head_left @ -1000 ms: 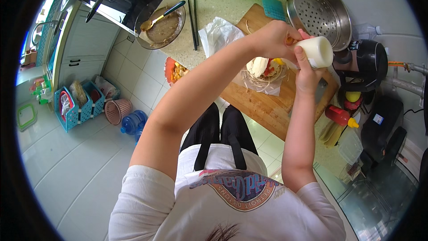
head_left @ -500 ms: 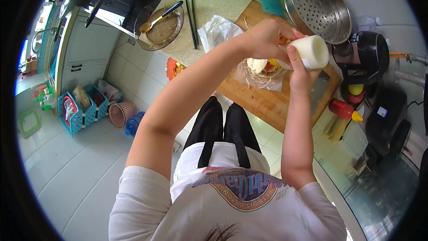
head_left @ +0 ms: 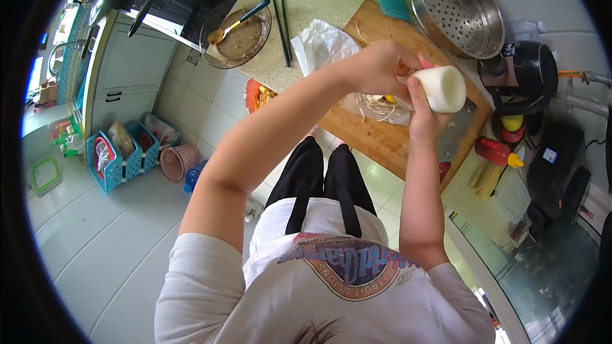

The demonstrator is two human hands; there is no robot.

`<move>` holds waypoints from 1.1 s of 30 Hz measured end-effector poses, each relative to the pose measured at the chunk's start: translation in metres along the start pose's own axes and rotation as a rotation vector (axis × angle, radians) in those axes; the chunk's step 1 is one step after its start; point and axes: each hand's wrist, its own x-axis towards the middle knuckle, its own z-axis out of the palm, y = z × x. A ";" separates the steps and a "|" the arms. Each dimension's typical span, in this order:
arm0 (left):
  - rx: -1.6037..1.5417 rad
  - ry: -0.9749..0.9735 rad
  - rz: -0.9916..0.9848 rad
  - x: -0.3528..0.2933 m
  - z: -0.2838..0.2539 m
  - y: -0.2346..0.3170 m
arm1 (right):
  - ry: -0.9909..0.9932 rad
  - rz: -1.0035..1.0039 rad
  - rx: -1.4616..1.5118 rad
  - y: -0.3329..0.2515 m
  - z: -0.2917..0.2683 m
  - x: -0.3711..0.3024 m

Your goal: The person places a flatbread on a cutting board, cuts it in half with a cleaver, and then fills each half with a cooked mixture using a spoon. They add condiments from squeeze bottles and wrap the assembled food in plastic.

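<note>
Both my hands are closed around a cream-white bottle (head_left: pixel 445 89) over the cutting board. Its round base faces up and to the right, so it lies tilted. My right hand (head_left: pixel 426 114) grips the body from the near side, thumb along it. My left hand (head_left: pixel 382 70) wraps the other end, where a bit of orange shows between the fingers; the mouth is hidden. Beneath them, on thin clear wrap, lies a pile of pale shreds (head_left: pixel 381 109) with a touch of yellow, largely covered by my hands. The wooden cutting board (head_left: pixel 376 143) carries loose shreds.
Crumpled white paper (head_left: pixel 322 44) lies left of the board, beside black chopsticks (head_left: pixel 284 22) and a glass bowl (head_left: pixel 248 48) with a spoon. A steel steamer (head_left: pixel 454 16), blue sponge (head_left: pixel 392 3), black kettle (head_left: pixel 519 76) and red squeeze bottle (head_left: pixel 496 151) stand around it.
The view has shifted slightly. The bottle stays in both hands, its base a little lower. My hands now cover more of the food, and the white mound seen before is hidden.
</note>
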 end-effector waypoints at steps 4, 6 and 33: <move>-0.041 0.019 0.073 0.009 0.016 0.001 | 0.022 0.038 -0.100 -0.004 -0.018 -0.003; -0.013 -0.003 0.079 0.016 0.016 -0.002 | 0.056 0.015 -0.104 -0.004 -0.020 -0.001; -0.042 -0.085 0.074 0.063 -0.005 -0.005 | 0.011 -0.045 -0.075 0.002 -0.026 0.055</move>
